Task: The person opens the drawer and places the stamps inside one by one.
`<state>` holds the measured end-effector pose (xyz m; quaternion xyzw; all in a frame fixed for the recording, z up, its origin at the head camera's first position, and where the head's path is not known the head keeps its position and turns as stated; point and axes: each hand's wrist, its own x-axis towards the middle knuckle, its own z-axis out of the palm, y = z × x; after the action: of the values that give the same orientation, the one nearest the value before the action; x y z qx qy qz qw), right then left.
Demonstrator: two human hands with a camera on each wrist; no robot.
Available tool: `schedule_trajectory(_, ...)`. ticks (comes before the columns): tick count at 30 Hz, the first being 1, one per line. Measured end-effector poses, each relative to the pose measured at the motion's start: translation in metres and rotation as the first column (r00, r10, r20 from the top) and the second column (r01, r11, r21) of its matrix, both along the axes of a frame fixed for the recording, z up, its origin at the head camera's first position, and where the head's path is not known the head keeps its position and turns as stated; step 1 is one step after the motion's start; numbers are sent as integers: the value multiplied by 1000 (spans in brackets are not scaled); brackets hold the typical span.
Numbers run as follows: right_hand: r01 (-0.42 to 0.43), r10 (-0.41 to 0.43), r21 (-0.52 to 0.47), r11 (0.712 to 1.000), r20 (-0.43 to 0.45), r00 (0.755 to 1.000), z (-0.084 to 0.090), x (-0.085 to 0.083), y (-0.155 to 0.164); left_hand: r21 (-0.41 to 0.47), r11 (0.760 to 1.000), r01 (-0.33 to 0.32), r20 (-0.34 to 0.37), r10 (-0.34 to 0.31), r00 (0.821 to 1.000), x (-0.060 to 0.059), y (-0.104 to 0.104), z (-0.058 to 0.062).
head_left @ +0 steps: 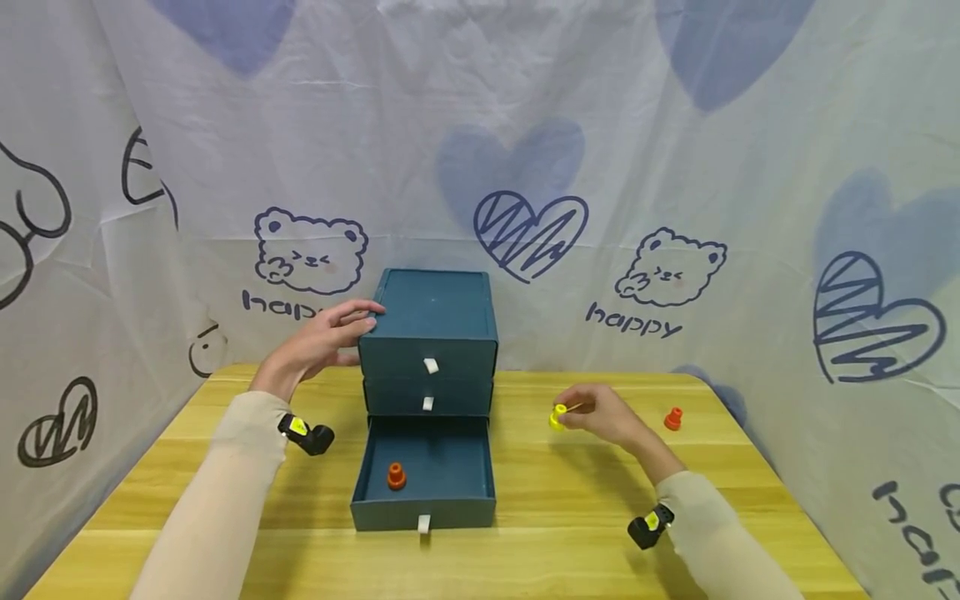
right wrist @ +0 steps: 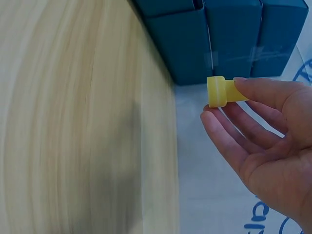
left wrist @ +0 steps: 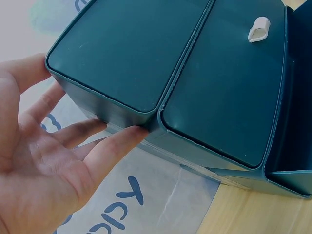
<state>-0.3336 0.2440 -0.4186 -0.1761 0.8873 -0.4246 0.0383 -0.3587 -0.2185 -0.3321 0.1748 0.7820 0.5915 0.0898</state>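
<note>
Left hand (head_left: 330,335) rested flat against the left side of the dark teal drawer unit (head_left: 435,312), fingers straight, tips touching its top left edge; left wrist view showed the same, fingertips (left wrist: 129,134) on the corner seam, nothing grasped. Right hand (head_left: 600,414) was raised just above the surface (head_left: 570,508), right of the drawer unit, pinching a small yellow peg (head_left: 557,416) between thumb and fingers; right wrist view showed the peg (right wrist: 222,91) held at the fingertips with the other fingers loosely spread. Drawer unit had three drawers, each with a white pull tab; the top two were shut, the bottom drawer (head_left: 427,475) was pulled out toward the person. An orange peg (head_left: 396,476) stood inside the bottom drawer, near its left wall. A second orange peg (head_left: 673,419) stood on the surface, right of the right hand, apart from it. Printed cloth backdrop (head_left: 645,167) with bears and hearts hung behind.
</note>
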Motion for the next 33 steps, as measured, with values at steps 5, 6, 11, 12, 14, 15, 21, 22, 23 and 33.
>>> schedule_trajectory(5,-58,58,-10,998,-2,998,-1,5,-9,4,1000,2,1,-2,1000,1,0,-1)
schedule_trajectory(6,-70,70,-12,997,-3,998,0,6,-11,4,1000,3,-1,-3,1000,1,1,-2)
schedule_trajectory(11,-119,119,-5,993,-10,993,2,9,-23,2,1000,0,-4,0,1000,0,1,-2)
schedule_trajectory(12,-127,127,2,992,-11,992,4,10,-25,2,1000,0,-5,0,1000,0,1,-2)
schedule_trajectory(14,-146,147,16,989,-19,989,6,11,-30,2,1000,0,-7,0,1000,0,1,-1)
schedule_trajectory(15,-153,154,22,988,-22,988,7,12,-33,2,1000,0,-8,0,1000,1,1,-1)
schedule_trajectory(21,-195,196,41,980,-27,980,15,15,-48,8,1000,-2,-1,2,1000,0,1,-1)
schedule_trajectory(22,-203,204,44,978,-29,978,16,15,-51,8,1000,-3,1,3,1000,0,1,-1)
schedule_trajectory(23,-211,212,45,977,-31,977,16,15,-53,9,1000,-5,2,5,1000,0,1,-1)
schedule_trajectory(33,-290,292,49,956,-46,955,14,15,-75,3,1000,-15,14,15,1000,1,2,1)
